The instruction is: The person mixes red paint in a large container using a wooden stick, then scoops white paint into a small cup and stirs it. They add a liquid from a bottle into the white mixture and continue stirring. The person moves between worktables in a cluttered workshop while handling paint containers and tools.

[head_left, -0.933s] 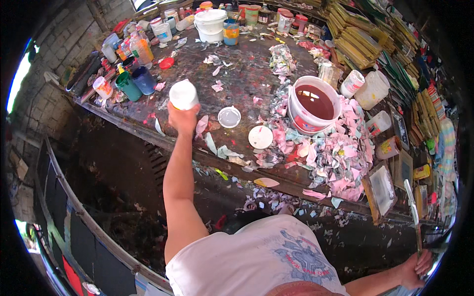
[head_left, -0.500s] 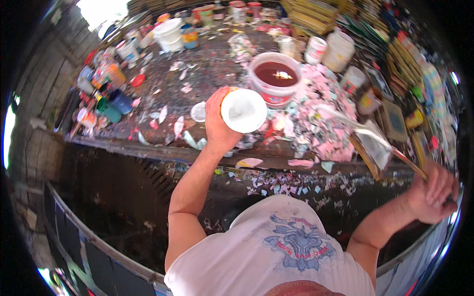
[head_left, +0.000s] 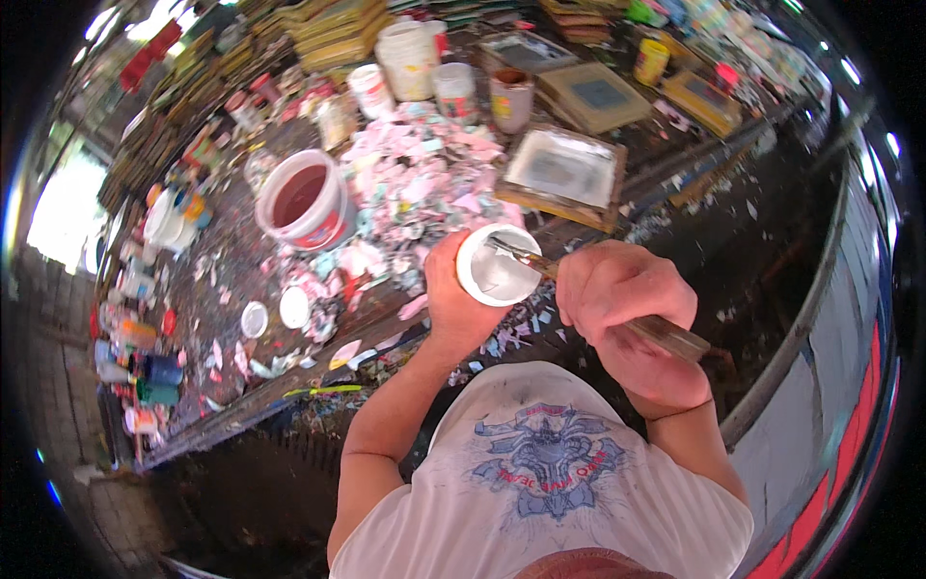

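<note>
My left hand (head_left: 455,294) is wrapped round a round white tub (head_left: 464,262), its mouth tipped up in front of my shirt. White paste coats the inside. In my closed right hand (head_left: 627,299) is a wooden-handled spatula (head_left: 542,265), its handle end sticking out past the palm. The metal end reaches into the tub's mouth; its tip is partly lost in the paste. A wood-framed printing screen (head_left: 564,166) with a whitish mesh rests at the table edge beyond my right hand.
A large bucket (head_left: 338,207) of dark red liquid stands left of a heap of pink and pale scraps (head_left: 415,164). Two white lids (head_left: 295,307) lie nearby. White containers (head_left: 405,60) and more frames (head_left: 593,96) fill the back. Paint bottles line the far left.
My right hand has brought the spatula in from the far right to the tub's mouth. The view has turned rightward; the tub stays in my left hand.
</note>
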`<act>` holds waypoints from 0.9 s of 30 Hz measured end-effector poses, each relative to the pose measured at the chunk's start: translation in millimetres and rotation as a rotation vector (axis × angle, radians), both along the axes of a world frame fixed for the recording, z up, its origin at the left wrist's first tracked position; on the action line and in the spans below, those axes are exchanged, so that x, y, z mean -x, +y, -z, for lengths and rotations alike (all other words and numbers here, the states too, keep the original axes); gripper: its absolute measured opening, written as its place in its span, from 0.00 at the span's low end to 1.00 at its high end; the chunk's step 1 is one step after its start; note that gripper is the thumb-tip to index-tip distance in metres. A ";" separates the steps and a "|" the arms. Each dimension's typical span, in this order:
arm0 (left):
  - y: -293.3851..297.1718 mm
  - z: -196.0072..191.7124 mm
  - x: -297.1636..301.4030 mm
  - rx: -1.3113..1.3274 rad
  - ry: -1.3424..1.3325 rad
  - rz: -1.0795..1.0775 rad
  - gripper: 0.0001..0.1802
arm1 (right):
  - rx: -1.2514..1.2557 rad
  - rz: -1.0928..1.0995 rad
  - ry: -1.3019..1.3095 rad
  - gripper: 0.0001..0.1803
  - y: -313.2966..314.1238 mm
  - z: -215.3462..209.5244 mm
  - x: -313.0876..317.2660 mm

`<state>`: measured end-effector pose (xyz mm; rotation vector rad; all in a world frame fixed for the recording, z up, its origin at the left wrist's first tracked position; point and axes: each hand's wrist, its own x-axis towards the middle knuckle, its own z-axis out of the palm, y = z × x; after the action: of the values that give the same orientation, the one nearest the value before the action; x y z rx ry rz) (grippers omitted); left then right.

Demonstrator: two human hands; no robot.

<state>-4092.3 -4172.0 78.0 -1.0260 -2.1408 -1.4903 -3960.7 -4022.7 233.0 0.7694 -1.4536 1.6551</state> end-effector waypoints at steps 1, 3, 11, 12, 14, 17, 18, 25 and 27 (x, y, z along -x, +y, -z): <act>18.8 2.6 -10.4 0.009 -0.012 0.044 0.56 | 0.021 0.074 0.016 0.46 11.5 7.5 -6.6; 52.7 6.5 -30.6 0.034 -0.016 0.127 0.56 | 0.019 0.217 0.024 0.44 42.6 17.9 -22.8; 189.1 8.2 -81.3 -0.001 0.160 0.394 0.55 | 0.173 0.225 -0.004 0.32 142.2 27.0 -118.4; 202.8 8.1 -86.7 0.003 0.102 0.413 0.55 | 0.145 0.228 -0.014 0.30 151.9 26.0 -131.2; 231.4 8.9 -102.0 -0.024 -0.010 0.501 0.54 | 0.064 0.253 -0.044 0.28 174.6 21.7 -158.8; 272.5 7.8 -129.9 -0.049 -0.008 0.621 0.54 | -0.060 0.522 -0.057 0.38 204.1 14.2 -194.8; 284.4 6.8 -142.6 -0.047 -0.007 0.660 0.54 | -0.107 0.634 -0.018 0.45 212.1 12.2 -201.6; 348.0 -6.3 -163.4 -0.011 0.114 0.808 0.55 | 0.006 0.585 0.044 0.50 234.5 21.3 -213.3; 361.7 -5.5 -160.7 0.019 0.037 0.851 0.56 | -0.026 0.462 -0.026 0.44 247.4 20.7 -221.0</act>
<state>-3931.6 -3810.3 83.5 -2.1147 -1.7509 -1.7340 -3739.7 -3775.2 212.3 0.3850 -1.5342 1.2972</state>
